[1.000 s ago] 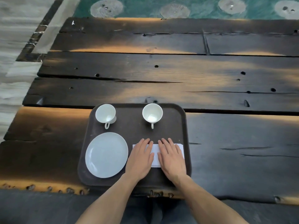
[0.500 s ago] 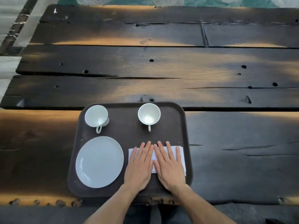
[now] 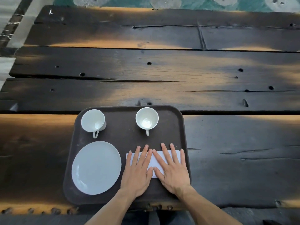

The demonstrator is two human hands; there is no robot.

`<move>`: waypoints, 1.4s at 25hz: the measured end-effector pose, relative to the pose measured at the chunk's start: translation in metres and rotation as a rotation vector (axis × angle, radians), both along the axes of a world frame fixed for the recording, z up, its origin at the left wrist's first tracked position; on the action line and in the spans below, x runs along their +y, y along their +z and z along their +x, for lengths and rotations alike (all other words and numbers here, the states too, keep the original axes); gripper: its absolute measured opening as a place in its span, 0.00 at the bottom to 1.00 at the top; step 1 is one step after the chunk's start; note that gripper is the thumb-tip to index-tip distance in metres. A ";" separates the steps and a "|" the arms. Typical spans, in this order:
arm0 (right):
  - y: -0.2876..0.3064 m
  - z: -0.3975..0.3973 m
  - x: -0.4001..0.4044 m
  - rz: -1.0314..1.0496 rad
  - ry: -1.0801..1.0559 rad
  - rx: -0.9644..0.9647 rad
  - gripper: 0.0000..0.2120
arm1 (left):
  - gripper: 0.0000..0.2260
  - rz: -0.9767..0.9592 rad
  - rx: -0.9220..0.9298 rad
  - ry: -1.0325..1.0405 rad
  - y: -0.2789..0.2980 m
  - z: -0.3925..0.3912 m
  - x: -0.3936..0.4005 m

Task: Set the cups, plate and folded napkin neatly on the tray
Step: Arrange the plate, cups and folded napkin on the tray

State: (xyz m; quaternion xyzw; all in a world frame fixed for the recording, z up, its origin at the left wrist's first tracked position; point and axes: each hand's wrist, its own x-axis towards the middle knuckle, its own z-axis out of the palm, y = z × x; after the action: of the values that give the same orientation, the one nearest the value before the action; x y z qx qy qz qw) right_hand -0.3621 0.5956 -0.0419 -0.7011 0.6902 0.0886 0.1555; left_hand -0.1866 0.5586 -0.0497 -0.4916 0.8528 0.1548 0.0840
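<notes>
Left hand and right hand flat, fingers spread, pressing folded napkin, long axis running left-right. Cup handles pointing back toward hands; plate left of them on tray.

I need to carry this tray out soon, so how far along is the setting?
Nearly finished. Done: both cups, left cup and right cup, stand upright at the tray's far side, and the plate lies at its near left. In hand: the left hand and right hand lie flat on the folded napkin, pressing it at the near right. Left: lifting the hands away.
</notes>
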 end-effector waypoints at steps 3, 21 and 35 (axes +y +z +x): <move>0.000 -0.002 0.000 -0.005 -0.014 0.005 0.30 | 0.28 -0.012 -0.042 -0.006 0.000 0.003 -0.002; 0.025 0.014 0.016 -0.031 0.031 -0.036 0.28 | 0.26 -0.037 0.002 -0.008 0.014 0.002 0.019; 0.020 0.007 0.030 0.030 -0.056 0.024 0.37 | 0.32 -0.014 -0.073 -0.044 0.011 0.009 0.026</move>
State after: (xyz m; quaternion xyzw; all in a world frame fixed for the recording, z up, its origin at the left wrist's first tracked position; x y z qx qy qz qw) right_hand -0.3549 0.6259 -0.0222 -0.6781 0.7099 0.1028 0.1602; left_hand -0.1773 0.5842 -0.0387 -0.4787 0.8608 0.1290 0.1150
